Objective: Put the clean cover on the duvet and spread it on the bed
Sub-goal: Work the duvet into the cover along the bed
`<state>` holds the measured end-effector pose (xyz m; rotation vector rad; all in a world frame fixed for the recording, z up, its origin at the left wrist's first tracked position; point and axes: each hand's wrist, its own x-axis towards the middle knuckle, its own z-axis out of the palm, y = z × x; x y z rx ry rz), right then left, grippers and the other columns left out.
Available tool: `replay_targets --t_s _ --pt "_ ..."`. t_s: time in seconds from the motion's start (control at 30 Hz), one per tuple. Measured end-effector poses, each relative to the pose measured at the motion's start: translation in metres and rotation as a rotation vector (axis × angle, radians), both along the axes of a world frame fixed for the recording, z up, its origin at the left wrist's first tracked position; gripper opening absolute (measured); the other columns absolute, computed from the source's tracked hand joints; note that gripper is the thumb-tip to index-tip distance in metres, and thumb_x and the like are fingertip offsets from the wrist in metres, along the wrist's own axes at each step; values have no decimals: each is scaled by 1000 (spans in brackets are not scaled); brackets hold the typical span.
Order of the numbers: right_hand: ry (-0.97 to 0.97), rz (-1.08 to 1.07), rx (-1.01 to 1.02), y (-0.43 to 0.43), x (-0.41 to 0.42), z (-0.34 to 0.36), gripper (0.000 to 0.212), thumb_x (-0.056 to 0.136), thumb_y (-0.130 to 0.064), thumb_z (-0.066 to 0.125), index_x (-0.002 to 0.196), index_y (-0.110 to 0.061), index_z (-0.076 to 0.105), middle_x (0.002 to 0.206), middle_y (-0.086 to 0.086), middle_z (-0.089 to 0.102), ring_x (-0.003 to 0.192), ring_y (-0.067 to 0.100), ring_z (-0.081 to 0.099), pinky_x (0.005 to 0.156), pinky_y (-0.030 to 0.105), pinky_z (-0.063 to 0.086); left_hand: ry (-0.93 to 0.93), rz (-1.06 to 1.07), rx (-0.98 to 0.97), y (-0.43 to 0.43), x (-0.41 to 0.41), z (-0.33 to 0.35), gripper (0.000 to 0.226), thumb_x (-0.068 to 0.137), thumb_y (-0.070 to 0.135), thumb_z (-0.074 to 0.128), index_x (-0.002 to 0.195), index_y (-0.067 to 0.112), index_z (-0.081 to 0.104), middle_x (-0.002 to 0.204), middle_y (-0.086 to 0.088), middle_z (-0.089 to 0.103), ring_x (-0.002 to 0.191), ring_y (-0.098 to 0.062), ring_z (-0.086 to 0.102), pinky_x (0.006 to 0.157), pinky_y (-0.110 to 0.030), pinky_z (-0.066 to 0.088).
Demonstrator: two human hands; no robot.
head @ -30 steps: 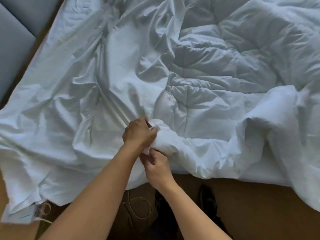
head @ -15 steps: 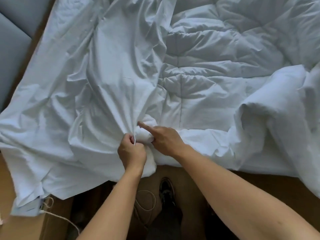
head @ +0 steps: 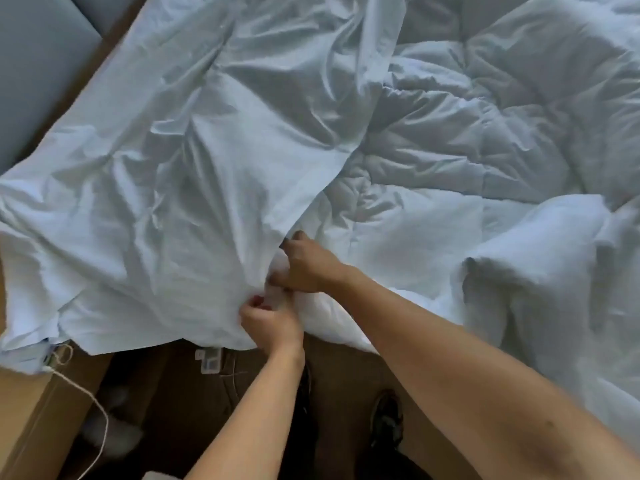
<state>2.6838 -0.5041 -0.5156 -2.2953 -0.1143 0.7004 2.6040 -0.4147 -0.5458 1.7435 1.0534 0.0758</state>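
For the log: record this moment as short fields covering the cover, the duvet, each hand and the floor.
cover: thin white cover, wrinkled, lying over the left part of the bed
duvet: quilted duvet, bare on the right
left hand: left hand gripping the cover's near edge
right hand: right hand pinching fabric where cover meets duvet
floor: white cord hanging at lower left

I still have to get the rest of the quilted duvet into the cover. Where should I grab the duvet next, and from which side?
Judging by the pose, take the duvet at its bunched near corner on the right, coming from the foot edge. It stands up in a thick fold that fingers can close around, while the cover lies flat.
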Motion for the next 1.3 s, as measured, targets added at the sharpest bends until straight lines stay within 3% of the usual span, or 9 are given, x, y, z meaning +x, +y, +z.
replay_targets --t_s 0.1,0.2,0.53,0.8,0.9,1.0,1.07,1.17,1.3 --pt "-26 8 -181 -16 -35 -49 87 84 -60 64 154 -46 15 123 12 53 111 34 56 89 49 52 181 137 -25 -1 1 -30 33 85 28 74 112 12 64 116 -13 67 101 -29 65 91 -40 54" --pt "-93 43 -33 -4 -51 -79 81 94 -42 55 158 -40 4 119 17 59 98 38 59 81 47 52 175 32 38 5 9 -37 46 72 38 75 109 14 62 114 -15 65 100 -36 66 91 -50 55" --pt "-282 371 -52 22 47 -50 28 99 -7 49 121 2 65 127 21 63 118 38 56 92 34 41 -248 203 -29 20 47 -63 21 102 14 51 118 17 64 116 4 67 112 -22 63 93 -30 49" --pt "-547 -163 282 61 106 61 11 78 -7 50 69 -12 55 71 9 62 72 20 56 57 31 33 -451 -153 262 -37 30 5 22 90 3 43 80 6 63 73 -4 64 67 -25 61 64 -25 43" --pt "-153 508 -223 52 93 53 14 98 -21 54 86 -15 61 79 4 59 91 24 54 69 26 38 -415 -169 242 -56 18 21 23 88 21 35 65 24 35 55 12 36 49 -10 36 50 -24 29" --pt "43 819 -744 18 76 23 49 86 -59 60 122 -26 57 119 3 58 113 23 51 95 30 40 -251 -106 189 -54 -2 -3 12 91 8 48 80 8 53 74 -2 55 72 -24 57 67 -35 45" --pt "-143 635 -794 -6 56 3 88 70 -75 56 146 -34 38 145 10 37 134 34 36 111 52 28 -134 -45 8 -55 -8 -13 12 88 14 63 98 9 58 92 -4 62 89 -25 62 79 -36 51" --pt "-454 508 -700 -33 21 -31 60 86 -58 51 140 -31 47 129 11 53 122 38 48 103 56 30 -59 7 -179 -74 -10 -30 17 86 34 72 96 31 59 89 16 63 86 3 62 75 -15 48" --pt "86 729 -631 -59 28 -46 62 94 -43 54 149 -24 34 128 9 61 114 32 61 86 38 49 -34 145 -172 -95 -12 -51 17 100 26 57 91 14 65 81 -1 66 85 -21 65 77 -33 50"
